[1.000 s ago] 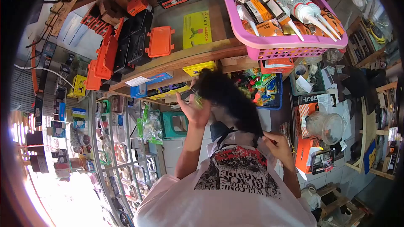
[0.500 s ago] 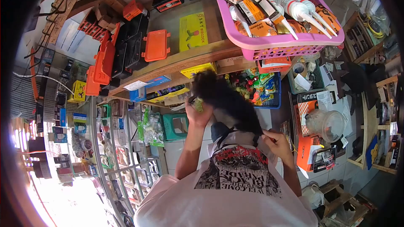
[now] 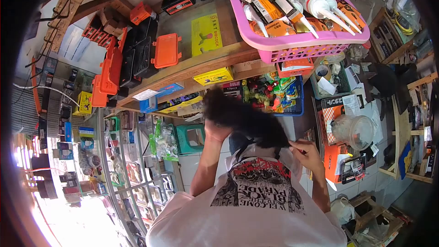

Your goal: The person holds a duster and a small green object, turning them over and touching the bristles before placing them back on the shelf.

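A long black fluffy thing slants across the middle, in front of my body; I cannot make out its exact kind. Its upper left end covers the fingers of my left hand, and only the back of that hand and the wrist show. What the left hand holds is hidden now. My right hand is closed in a pinch at the lower right end of the black fluffy thing, close to my white shirt. Beyond the fluff, a blue tray holds colourful small packets.
A pink basket of sealant tubes and orange boxes juts over the wooden shelf. Orange-lidded black toolboxes stand left of it. A green stool is on the tiled floor. At right are a clear plastic tub and papers.
The black fluffy thing has shifted down and left over my left hand. A small yellow-green thing seen in the left hand earlier is now covered. The right hand has barely moved.
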The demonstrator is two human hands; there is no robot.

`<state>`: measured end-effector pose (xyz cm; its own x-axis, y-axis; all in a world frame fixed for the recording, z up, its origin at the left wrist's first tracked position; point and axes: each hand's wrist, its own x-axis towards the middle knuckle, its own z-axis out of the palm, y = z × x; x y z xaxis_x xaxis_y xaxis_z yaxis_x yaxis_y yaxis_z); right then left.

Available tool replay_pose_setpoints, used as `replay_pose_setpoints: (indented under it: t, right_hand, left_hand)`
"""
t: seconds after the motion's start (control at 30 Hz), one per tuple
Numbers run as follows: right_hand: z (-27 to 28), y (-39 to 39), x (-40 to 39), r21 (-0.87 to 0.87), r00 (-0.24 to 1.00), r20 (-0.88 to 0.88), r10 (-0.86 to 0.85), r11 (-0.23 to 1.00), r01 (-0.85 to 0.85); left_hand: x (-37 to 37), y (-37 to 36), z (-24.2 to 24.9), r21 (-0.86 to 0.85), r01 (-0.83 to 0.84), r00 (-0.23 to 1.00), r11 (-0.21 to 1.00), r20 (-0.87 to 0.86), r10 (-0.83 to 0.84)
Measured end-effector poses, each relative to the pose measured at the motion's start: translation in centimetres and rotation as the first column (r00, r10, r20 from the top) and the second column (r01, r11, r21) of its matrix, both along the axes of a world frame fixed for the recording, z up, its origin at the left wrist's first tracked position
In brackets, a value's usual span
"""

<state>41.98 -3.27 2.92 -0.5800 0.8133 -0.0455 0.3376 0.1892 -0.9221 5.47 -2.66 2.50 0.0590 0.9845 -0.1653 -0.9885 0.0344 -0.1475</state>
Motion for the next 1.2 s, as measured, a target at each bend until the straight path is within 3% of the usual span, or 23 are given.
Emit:
replay_pose_setpoints:
  t: [0.03,0.1,0.17,0.2,0.23,0.27,0.3,0.33,0.37,0.43,0.5,0.57,0.63,0.7,0.73,0.77,0.8,0.9,1.0,1.1,1.17,1.2]
  right_hand:
    - [-0.1,-0.1,-0.1,-0.012,1.0,0.005,0.004,1.0,-0.004]
    - [0.1,-0.4,-0.3,-0.024,1.0,0.015,0.018,1.0,-0.018]
    - [1.0,-0.5,-0.6,-0.02,0.999,0.024,0.024,1.0,-0.024]
    - [0.9,-0.1,-0.5,0.006,1.0,0.03,0.008,1.0,-0.008]
    - [0.9,0.1,-0.3,0.028,0.999,0.036,-0.006,1.0,0.005]
    - [0.8,0.2,-0.1,0.047,0.999,0.042,-0.018,0.999,0.016]
    - [0.8,0.1,-0.2,0.06,0.999,0.044,0.017,0.998,-0.019]
    - [0.7,-0.1,-0.3,0.074,0.998,0.047,0.049,0.996,-0.052]
    - [0.6,-0.1,-0.4,0.091,0.996,0.049,0.078,0.993,-0.082]
    - [1.0,0.2,-0.2,0.107,0.997,0.076,-0.004,0.994,-0.004]
    - [1.3,0.5,-0.1,0.103,0.996,0.088,-0.017,0.995,0.007]
    - [1.3,0.3,-0.4,0.077,0.996,0.082,0.036,0.996,-0.043]
    - [0.8,0.0,-0.5,0.077,0.998,0.064,0.015,0.997,-0.02]
    - [0.0,-0.1,-0.7,0.059,1.0,0.029,0.002,0.998,-0.003]
    - [-0.7,-0.4,-0.9,0.034,1.0,0.002,0.002,0.999,-0.002]
    - [-1.1,-0.7,-0.9,0.006,1.0,-0.025,0.001,1.0,-0.001]
    - [-0.8,-1.1,-1.4,-0.037,0.999,-0.039,-0.012,0.999,0.011]
    - [0.0,-1.6,-2.7,-0.136,0.995,-0.084,-0.051,0.99,0.039]
    - [-0.4,-2.1,-3.1,-0.255,0.985,-0.146,-0.092,0.965,0.052]
    - [-0.2,-3.2,-3.8,-0.428,0.967,-0.193,-0.164,0.901,0.067]
    - [-1.3,-3.9,-4.2,-0.462,0.97,-0.182,-0.161,0.885,0.061]
    - [-2.3,-4.1,-4.4,-0.575,0.962,-0.194,-0.193,0.816,0.048]
  left_hand:
    - [-0.1,-0.1,0.7,-0.065,0.002,0.992,0.998,0.124,0.007]
    - [0.5,-0.5,0.6,0.191,0.046,0.996,0.98,-0.088,-0.03]
    - [0.6,-0.4,-0.4,0.371,0.097,0.984,0.924,-0.174,-0.034]
    - [0.1,-0.5,-0.5,0.263,0.052,0.97,0.963,0.217,-0.111]
    - [-0.5,-0.5,-0.6,0.129,0.02,0.81,0.992,0.58,-0.091]
    - [-0.4,-0.4,-1.0,0.218,0.029,0.976,0.976,0.203,-0.075]
    - [-0.2,-0.5,-1.1,0.293,0.076,0.978,0.953,-0.206,-0.015]
    - [-1.1,-0.9,-2.6,0.194,-0.004,0.857,0.981,0.506,-0.097]
    - [-1.9,-1.2,-4.0,0.034,-0.013,0.29,0.999,0.956,-0.029]
    - [-0.8,-1.1,0.1,-0.016,0.024,0.525,1.0,0.851,0.001]
    - [-0.3,-1.1,1.5,-0.03,0.054,0.565,0.998,0.825,-0.005]
    - [-0.1,-1.1,1.8,-0.001,0.086,0.427,0.996,0.903,-0.036]
    - [0.0,-1.1,1.7,-0.003,0.081,0.604,0.997,0.796,-0.047]
    - [0.0,-0.7,0.9,-0.015,0.023,0.938,1.0,0.345,-0.016]
    - [0.0,-0.7,0.4,-0.011,-0.009,0.998,1.0,0.069,0.01]
    - [0.1,-0.8,-0.1,-0.001,-0.039,0.976,0.999,-0.213,0.038]
    - [0.5,-0.8,0.4,0.017,-0.062,0.876,0.998,-0.477,0.063]
    - [2.2,-0.4,2.2,0.035,-0.197,0.837,0.98,-0.515,0.187]
    - [2.6,-0.6,1.7,-0.165,-0.276,0.566,0.947,-0.824,0.021]
    - [3.0,-0.2,2.6,-0.085,-0.316,0.611,0.945,-0.78,0.134]
    - [2.4,-0.8,1.0,-0.175,-0.229,0.6,0.957,-0.8,-0.003]
    - [2.0,-1.0,0.1,-0.221,-0.186,0.589,0.958,-0.805,-0.071]
